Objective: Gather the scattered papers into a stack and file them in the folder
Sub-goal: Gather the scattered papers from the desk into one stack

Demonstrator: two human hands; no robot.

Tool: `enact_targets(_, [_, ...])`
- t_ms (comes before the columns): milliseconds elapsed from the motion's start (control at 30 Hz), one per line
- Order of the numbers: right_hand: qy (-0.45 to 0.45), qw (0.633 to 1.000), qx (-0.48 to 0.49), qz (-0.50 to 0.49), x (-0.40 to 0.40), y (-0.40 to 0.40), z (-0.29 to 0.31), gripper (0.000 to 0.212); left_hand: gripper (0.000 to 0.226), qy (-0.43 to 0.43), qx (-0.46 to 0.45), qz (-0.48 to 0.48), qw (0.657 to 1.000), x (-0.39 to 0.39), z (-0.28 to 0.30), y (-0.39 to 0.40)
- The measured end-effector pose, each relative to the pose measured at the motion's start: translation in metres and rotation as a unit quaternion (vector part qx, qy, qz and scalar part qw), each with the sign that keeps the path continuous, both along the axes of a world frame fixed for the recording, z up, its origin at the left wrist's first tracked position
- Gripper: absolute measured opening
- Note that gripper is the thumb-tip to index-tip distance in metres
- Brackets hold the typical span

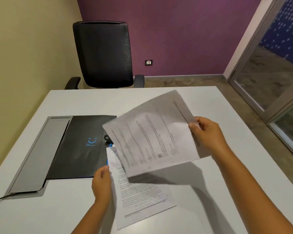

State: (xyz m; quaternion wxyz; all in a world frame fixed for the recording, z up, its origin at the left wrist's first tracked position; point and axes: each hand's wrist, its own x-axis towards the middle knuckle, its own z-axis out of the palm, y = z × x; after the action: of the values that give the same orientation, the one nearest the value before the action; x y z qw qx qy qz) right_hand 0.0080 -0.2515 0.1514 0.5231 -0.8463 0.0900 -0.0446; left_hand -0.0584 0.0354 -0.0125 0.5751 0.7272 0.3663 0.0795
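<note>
White printed paper (142, 198) lies flat at six o'clock on the white table (210, 102). The left hand (101, 184) touches its left edge, fingers loosely curled and slightly apart. At three o'clock the right hand (207, 132) pinches a second, blurred sheet (152, 137) by its right edge, holding it lifted over the first. At nine o'clock the black folder (79, 149) lies closed, partly on a grey cable tray lid (35, 156). At twelve o'clock, a black mesh office chair (103, 54) and a purple wall (176, 31).

A raised sheet (156, 137) overhangs the folder (79, 147), blocking its right edge; bare table (210, 102) lies beyond.
</note>
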Motion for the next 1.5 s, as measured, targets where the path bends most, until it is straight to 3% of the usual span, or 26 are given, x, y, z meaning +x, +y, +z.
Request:
enact_targets(67, [0.063,0.984,0.146,-0.077,-0.001,0.005,-0.039,0.016,0.033,0.074,-0.032,0.026,0.996,-0.006,-0.013,0.002])
enact_targets(133, [0.153,0.915,0.352,-0.127,-0.011,0.015,-0.079,0.019,0.044,0.124,-0.043,0.021,0.991,-0.01,-0.019,0.0])
enact_targets(200, [0.227,0.846,0.45,-0.175,-0.026,0.023,-0.117,0.016,0.047,0.13,-0.049,0.02,0.99,-0.011,-0.022,-0.006])
enact_targets(267, [0.291,0.82,0.452,-0.197,-0.046,0.031,-0.148,0.013,0.039,0.115,-0.064,0.024,0.991,-0.012,-0.023,-0.012])
enact_targets(400, [0.35,0.821,0.423,-0.159,-0.083,0.048,-0.187,0.006,0.033,0.111,-0.067,0.035,0.991,-0.011,-0.022,-0.015])
enact_targets(533, [0.37,0.812,0.425,-0.152,-0.1,0.064,-0.203,0.021,0.034,0.122,-0.073,0.004,0.99,-0.004,-0.022,-0.015])
enact_targets(667, [0.403,0.776,0.455,-0.168,-0.111,0.07,-0.211,0.041,0.027,0.197,-0.087,-0.047,0.975,0.012,-0.027,-0.008])
enact_targets(833, [0.405,0.819,0.386,-0.126,-0.113,0.073,-0.212,0.051,0.025,0.247,-0.109,-0.046,0.962,0.024,-0.032,-0.002])
enact_targets(933, [0.398,0.837,0.36,-0.107,-0.112,0.072,-0.211,0.048,0.025,0.255,-0.173,-0.033,0.951,0.026,-0.03,-0.001])
enact_targets(1033, [0.389,0.847,0.351,-0.096,-0.113,0.071,-0.212,0.042,0.032,0.228,-0.202,-0.036,0.952,0.023,-0.03,-0.001])
enact_targets(1233, [0.39,0.865,0.312,-0.05,-0.117,0.077,-0.211,0.046,0.022,0.157,-0.271,-0.127,0.941,0.007,-0.039,-0.012])
enact_targets(1333, [0.383,0.872,0.304,-0.027,-0.12,0.077,-0.208,0.046,0.015,0.14,-0.239,-0.126,0.952,-0.002,-0.041,-0.016])
enact_targets(1433, [0.313,0.908,0.269,-0.073,-0.111,0.057,-0.203,0.04,0.012,0.107,-0.242,-0.133,0.955,-0.003,-0.03,-0.014])
enact_targets(1500, [0.22,0.954,0.17,-0.116,-0.1,0.037,-0.199,0.039,0.012,0.081,-0.234,-0.151,0.957,-0.002,-0.02,-0.01])
